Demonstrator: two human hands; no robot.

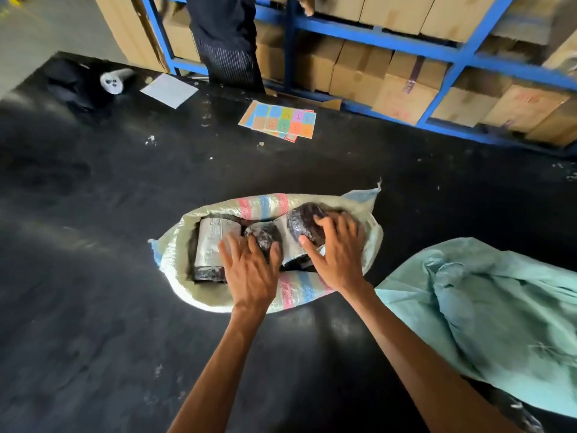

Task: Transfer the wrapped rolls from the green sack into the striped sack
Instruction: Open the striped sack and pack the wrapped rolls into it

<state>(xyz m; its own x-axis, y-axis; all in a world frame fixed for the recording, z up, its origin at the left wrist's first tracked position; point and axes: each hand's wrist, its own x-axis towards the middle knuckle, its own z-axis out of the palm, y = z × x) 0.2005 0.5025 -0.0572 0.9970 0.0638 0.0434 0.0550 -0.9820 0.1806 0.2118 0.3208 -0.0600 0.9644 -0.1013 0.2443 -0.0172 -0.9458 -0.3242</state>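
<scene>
Fingers of the left hand (249, 271) are straight and spread wide, and they rest flat on the middle roll (263, 235) without gripping it. The right hand (338, 256) holds the right roll (303, 220): its fingers bend over the top of that round dark roll and its thumb presses the near side. A left roll (215, 243) with a shiny silver label lies next to the middle roll. All three rolls are wrapped in clear plastic and sit side by side inside the striped sack (299, 289). This sack lies on the black counter (109, 198) with its mouth pulled wide open, and it has pink and blue stripes. The green sack (487, 307) lies crumpled on the counter just to the right, near the right arm. I cannot tell if any rolls are in it. Far back on the counter lie some sticker sheets (281, 120) with many colored squares, and a white paper (168, 89) lies to their left. A person (224, 42) in dark clothes stands behind the counter by a blue rack (390, 37) full of cardboard boxes (402, 98).
</scene>
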